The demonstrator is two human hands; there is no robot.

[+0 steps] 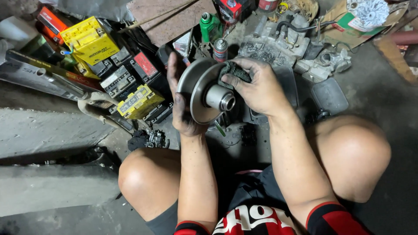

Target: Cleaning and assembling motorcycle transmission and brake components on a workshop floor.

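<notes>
The left hand (182,106) has its grip closed on the metal pulley disc (201,89). At its 2 o'clock, the right hand (257,87) pinches a dark rag (235,72) against the disc.

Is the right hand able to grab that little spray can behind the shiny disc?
Probably yes. The right hand presses a dark cloth on the disc; the spray can stands just beyond, nothing between.

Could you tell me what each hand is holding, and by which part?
Left hand grips the metal disc by its rim; right hand presses a dark rag against it.
</notes>
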